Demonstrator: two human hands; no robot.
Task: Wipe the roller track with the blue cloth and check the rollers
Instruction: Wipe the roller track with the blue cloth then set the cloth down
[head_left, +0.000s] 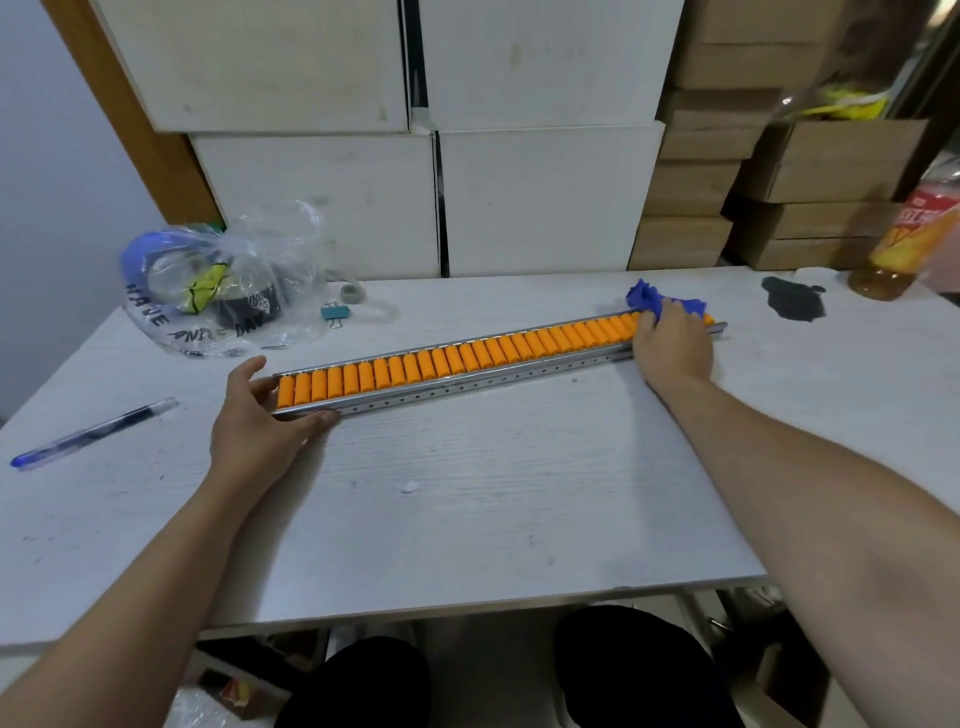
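Observation:
A long metal roller track (467, 382) with several orange rollers (441, 361) lies slanted across the white table, its right end farther from me. My left hand (260, 426) grips the track's near left end, thumb behind it and fingers along the front rail. At the far right end my right hand (672, 340) presses a crumpled blue cloth (649, 299) onto the rollers. The cloth and hand hide the last rollers there.
A clear plastic bag (218, 291) with tape rolls sits at the back left, a binder clip (335, 313) beside it. A blue pen (93, 432) lies at the left edge. A dark stain (792, 299) and a drink bottle (904, 244) are back right. Stacked boxes (545, 197) stand behind the table.

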